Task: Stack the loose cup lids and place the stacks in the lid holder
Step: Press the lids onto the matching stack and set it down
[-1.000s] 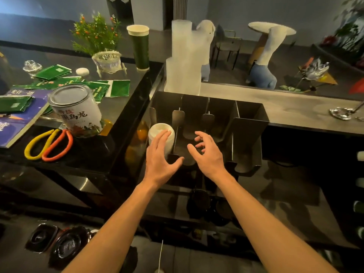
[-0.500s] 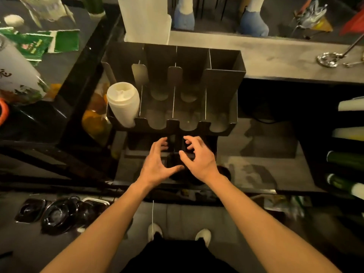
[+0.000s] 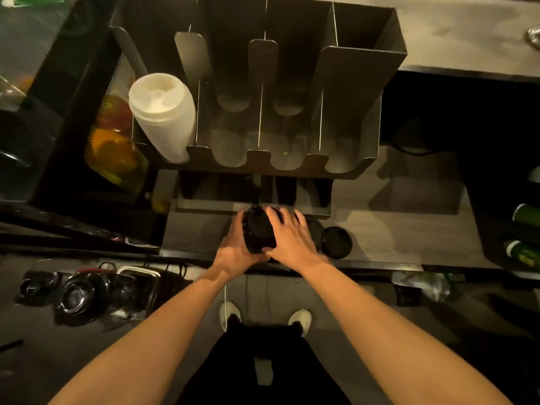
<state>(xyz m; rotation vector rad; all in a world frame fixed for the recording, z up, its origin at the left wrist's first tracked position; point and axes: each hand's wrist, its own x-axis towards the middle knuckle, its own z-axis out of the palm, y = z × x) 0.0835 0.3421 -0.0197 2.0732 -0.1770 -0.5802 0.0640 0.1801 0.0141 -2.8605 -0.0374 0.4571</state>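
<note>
A dark metal lid holder (image 3: 359, 68) with several slots stands on the counter; its leftmost slot holds a stack of white lids (image 3: 163, 112). Below it, on a lower wooden shelf (image 3: 403, 229), my left hand (image 3: 233, 247) and my right hand (image 3: 289, 238) grip a short stack of black lids (image 3: 258, 229) from both sides. Two more black lids lie on the shelf just right of my right hand: one (image 3: 315, 229) partly hidden by my fingers, one (image 3: 337, 242) in full view.
Black plastic containers (image 3: 76, 293) sit on a low surface at the lower left. A bag of orange fruit (image 3: 114, 147) lies left of the holder. Green bottles (image 3: 526, 252) are racked at the right edge. My feet (image 3: 298, 320) show on the floor below.
My head has tipped further down and closer. Both hands, open and apart above the shelf before, have closed around the black lid stack.
</note>
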